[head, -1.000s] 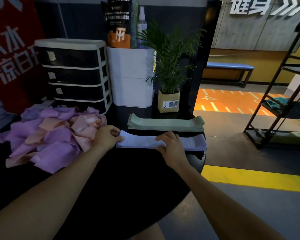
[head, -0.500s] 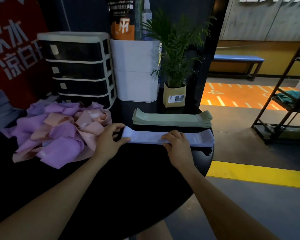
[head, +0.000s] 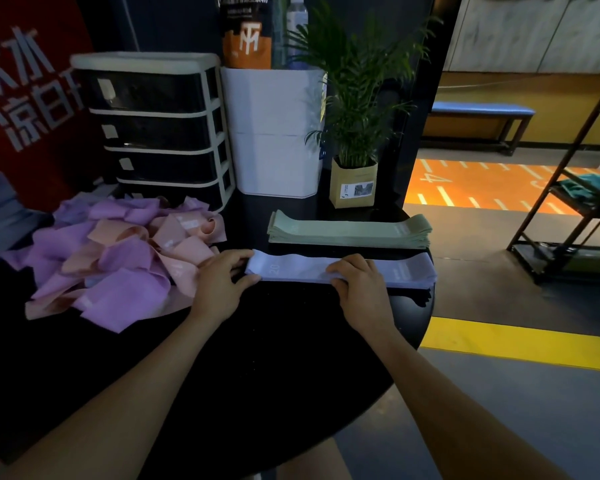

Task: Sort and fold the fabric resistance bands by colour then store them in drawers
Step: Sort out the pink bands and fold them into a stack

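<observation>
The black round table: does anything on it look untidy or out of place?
Yes. The pink and purple fabric bands lie in a loose tangled heap on the left, still unsorted. The green band stack is flat. The lilac band stack under both hands overhangs the black round table at its right edge.
</observation>
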The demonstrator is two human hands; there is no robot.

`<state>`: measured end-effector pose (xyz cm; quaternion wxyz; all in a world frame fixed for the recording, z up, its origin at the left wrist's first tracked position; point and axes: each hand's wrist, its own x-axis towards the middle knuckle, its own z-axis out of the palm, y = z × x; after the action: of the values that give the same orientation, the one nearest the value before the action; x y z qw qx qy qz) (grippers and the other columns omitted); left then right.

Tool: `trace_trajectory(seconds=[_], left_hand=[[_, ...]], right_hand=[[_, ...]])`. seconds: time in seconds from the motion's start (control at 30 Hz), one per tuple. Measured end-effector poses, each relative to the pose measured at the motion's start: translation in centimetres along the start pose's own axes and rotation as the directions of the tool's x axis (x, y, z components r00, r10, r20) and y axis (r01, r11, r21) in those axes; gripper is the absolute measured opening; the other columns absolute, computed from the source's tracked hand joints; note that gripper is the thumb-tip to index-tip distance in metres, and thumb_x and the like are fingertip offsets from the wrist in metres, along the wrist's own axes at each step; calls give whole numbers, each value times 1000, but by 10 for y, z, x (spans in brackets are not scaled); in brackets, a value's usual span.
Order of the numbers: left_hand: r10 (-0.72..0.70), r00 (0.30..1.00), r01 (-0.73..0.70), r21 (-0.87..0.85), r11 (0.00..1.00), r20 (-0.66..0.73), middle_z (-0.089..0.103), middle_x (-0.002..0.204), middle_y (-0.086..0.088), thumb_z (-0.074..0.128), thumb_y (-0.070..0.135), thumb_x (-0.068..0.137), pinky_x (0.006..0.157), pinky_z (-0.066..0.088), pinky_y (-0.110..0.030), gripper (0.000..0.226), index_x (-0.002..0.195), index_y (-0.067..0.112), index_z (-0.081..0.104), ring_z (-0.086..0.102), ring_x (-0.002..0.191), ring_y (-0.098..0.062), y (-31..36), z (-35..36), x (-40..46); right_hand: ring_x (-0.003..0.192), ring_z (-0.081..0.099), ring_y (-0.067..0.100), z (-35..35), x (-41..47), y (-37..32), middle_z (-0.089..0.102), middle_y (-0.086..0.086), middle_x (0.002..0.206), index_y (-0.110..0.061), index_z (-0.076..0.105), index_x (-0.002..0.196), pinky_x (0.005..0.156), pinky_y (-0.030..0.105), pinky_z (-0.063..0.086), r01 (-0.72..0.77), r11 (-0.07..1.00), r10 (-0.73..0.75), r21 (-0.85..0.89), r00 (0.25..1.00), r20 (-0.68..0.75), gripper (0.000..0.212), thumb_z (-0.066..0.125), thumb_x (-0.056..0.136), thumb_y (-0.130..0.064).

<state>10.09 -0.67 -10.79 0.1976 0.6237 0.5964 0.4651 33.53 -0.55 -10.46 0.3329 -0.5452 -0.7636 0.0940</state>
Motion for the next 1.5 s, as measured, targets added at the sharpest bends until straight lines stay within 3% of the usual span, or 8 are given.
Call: trace_trajectory(seconds=[0.2, 0.33, 0.5, 0.63, 0.83, 1.03, 1.37, 1.5], left_hand=[[62, 998, -64, 81, 995, 29, 58, 120, -5, 69, 8, 81, 94, 43, -24, 42, 121, 9, 58, 56, 109, -16, 0, -3, -2], [104, 994, -110, 155, 982, 46, 52, 117, 1, 66, 16, 85, 97, 42, -28, 37, 121, 13, 57, 53, 109, -15, 9, -9, -2], [150, 988, -138, 265, 954, -26, 54, 111, -5, 66, 11, 83, 81, 33, -15, 30, 113, 9, 61, 51, 98, -14, 17, -40, 15], [183, 980, -142, 354, 924, -84, 61, 105, -10, 64, 17, 83, 83, 37, -23, 23, 104, 8, 66, 55, 95, -22, 11, -91, 31], [75, 974, 22, 420, 907, -214, 62, 106, -18, 59, 21, 76, 86, 36, -24, 35, 104, 1, 66, 57, 103, -29, -22, -175, 49], [-24, 933, 182, 414, 892, -359, 56, 112, -21, 62, 5, 85, 80, 33, -18, 29, 113, 1, 61, 56, 102, -32, -68, -229, 72], [-146, 934, 298, 490, 819, -325, 57, 112, -18, 63, 4, 81, 85, 43, -36, 31, 112, 8, 64, 56, 103, -35, -130, -247, 121], [-175, 951, 297, 588, 753, -256, 61, 102, -18, 60, 5, 81, 68, 42, -33, 17, 94, 11, 69, 60, 93, -39, -149, -246, 129]], right_hand=[[106, 45, 27, 0, -2, -3, 52, 5, 112, -13, 63, 108, 80, 33, 32, 8, 998, -7, -69, 1000, 6, 20, 54, 91, -11], [113, 40, 24, -2, 1, -14, 50, 3, 117, -17, 61, 113, 85, 29, 24, 26, 992, -24, -124, 1000, 13, 25, 53, 90, -12], [113, 43, 27, 9, 37, -61, 51, 7, 119, -14, 61, 116, 93, 36, 35, 40, 999, -39, -24, 998, 38, 30, 52, 88, -6], [109, 49, 36, 31, 71, -104, 56, 16, 114, -6, 65, 111, 97, 35, 35, 77, 993, -81, 84, 996, 45, 29, 52, 85, -1], [109, 47, 34, 69, 116, -163, 52, 14, 117, -9, 61, 114, 96, 37, 39, 130, 978, -153, 164, 978, 140, 28, 54, 87, -9], [109, 52, 34, 115, 159, -213, 56, 14, 114, -10, 63, 112, 96, 37, 41, 201, 954, -242, 223, 954, 175, 27, 59, 86, -13], [114, 46, 32, 178, 213, -260, 48, 12, 122, -15, 61, 119, 97, 42, 42, 287, 928, -349, 239, 895, 278, 31, 56, 90, -22], [115, 46, 29, 191, 218, -254, 49, 10, 123, -18, 61, 118, 98, 42, 41, 314, 926, -367, 208, 876, 312, 28, 54, 91, -22]])
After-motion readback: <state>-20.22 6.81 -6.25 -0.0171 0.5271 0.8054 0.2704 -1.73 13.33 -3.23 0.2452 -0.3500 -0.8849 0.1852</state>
